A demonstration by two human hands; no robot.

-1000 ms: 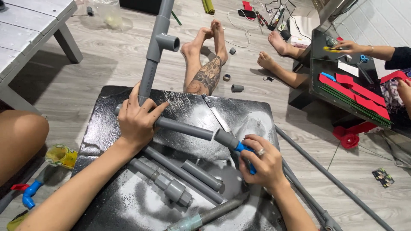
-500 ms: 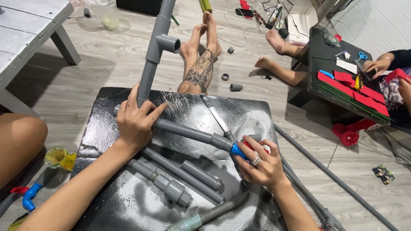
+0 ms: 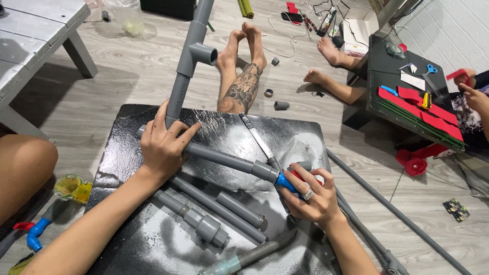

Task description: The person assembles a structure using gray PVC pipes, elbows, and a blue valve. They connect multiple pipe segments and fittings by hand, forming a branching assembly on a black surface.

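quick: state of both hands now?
Left hand: closed over the grey pipe, pressing it down.
Right hand: closed on the blue fitting at the pipe's end.

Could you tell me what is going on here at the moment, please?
A person sits on the floor at a black board strewn with grey pipes. Their left hand presses down on a grey pipe assembly lying across the board, while the right hand grips a blue and red fitting at that pipe's end. Loose pipe pieces lie below. Another person's hands are at a dark table with red sheets.
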